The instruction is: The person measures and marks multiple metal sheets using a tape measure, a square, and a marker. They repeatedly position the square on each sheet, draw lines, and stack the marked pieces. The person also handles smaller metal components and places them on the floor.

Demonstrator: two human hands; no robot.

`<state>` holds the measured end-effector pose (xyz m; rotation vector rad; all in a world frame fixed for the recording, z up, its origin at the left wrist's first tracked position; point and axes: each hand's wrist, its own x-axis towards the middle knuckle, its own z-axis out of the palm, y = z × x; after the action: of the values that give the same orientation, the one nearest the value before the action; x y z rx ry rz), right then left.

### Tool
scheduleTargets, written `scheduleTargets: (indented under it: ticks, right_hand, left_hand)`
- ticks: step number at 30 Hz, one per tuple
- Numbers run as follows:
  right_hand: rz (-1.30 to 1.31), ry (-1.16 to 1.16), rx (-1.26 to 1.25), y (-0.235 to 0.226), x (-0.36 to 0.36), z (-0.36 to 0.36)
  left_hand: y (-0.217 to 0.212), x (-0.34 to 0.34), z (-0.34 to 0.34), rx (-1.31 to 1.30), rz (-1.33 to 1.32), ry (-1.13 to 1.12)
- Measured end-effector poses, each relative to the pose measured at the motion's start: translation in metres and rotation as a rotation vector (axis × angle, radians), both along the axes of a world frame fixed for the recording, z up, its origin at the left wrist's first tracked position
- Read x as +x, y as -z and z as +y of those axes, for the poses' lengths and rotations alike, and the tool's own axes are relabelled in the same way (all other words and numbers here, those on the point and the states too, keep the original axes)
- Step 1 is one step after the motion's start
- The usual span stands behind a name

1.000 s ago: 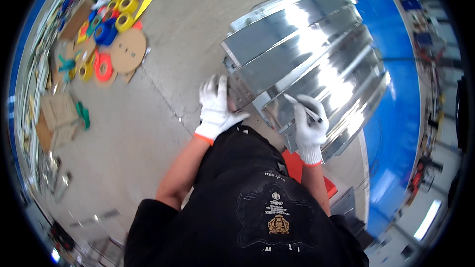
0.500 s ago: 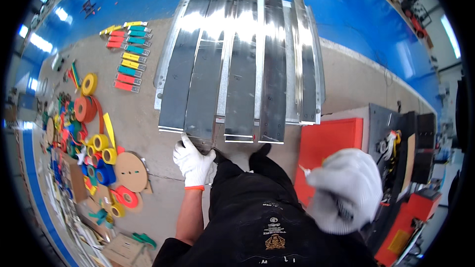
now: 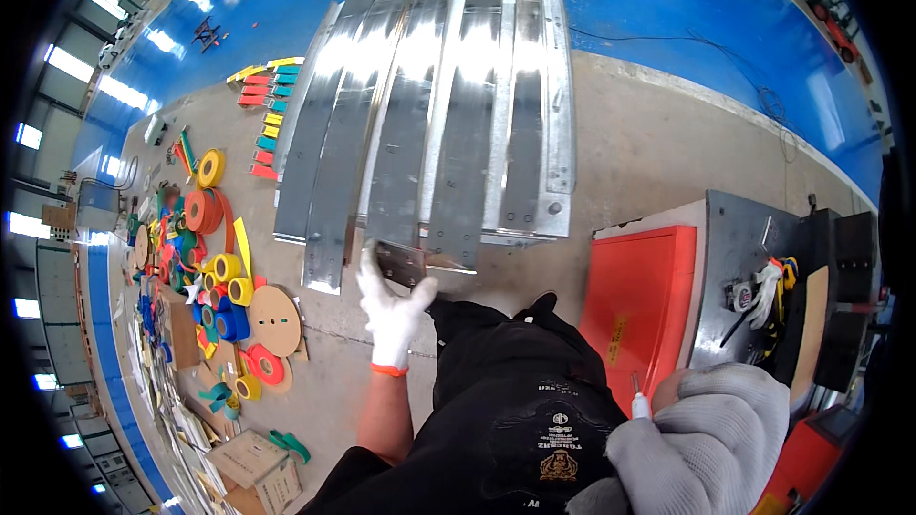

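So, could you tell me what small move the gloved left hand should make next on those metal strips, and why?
Probably a firmer grip before any pull. The left hand only touches the near end of one metal strip, its fingers at the end plate, while the right hand is away by the body, holding a thin white tool. The strips lie side by side on the concrete floor, so one could drag another.
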<state>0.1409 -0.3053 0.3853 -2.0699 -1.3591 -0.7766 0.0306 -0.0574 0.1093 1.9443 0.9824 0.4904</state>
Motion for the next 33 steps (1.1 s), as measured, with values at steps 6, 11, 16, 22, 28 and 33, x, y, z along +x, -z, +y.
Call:
scheduleTargets:
  ticks: [6,11,16,22,28,33]
  right_hand:
    - [0.009,0.026,0.027,-0.008,0.051,-0.049]
    - [0.018,0.016,0.158,0.011,0.094,-0.024]
    - [0.101,-0.085,-0.346,-0.003,0.130,-0.022]
    - [0.244,-0.228,-0.267,0.071,0.235,0.024]
    - [0.662,-0.142,-0.123,0.135,0.335,0.053]
    - [0.848,-0.273,-0.091,0.165,0.438,0.105]
  left_hand:
    - [0.000,0.046,-0.081,-0.151,-0.079,0.131]
    - [0.004,0.059,-0.084,-0.178,-0.180,0.025]
    - [0.008,0.104,-0.071,-0.365,-0.426,-0.115]
    - [0.011,0.122,-0.069,-0.419,-0.633,-0.273]
    - [0.002,0.135,-0.081,-0.556,-0.947,-0.588]
    - [-0.003,0.159,-0.096,-0.303,-0.942,-0.776]
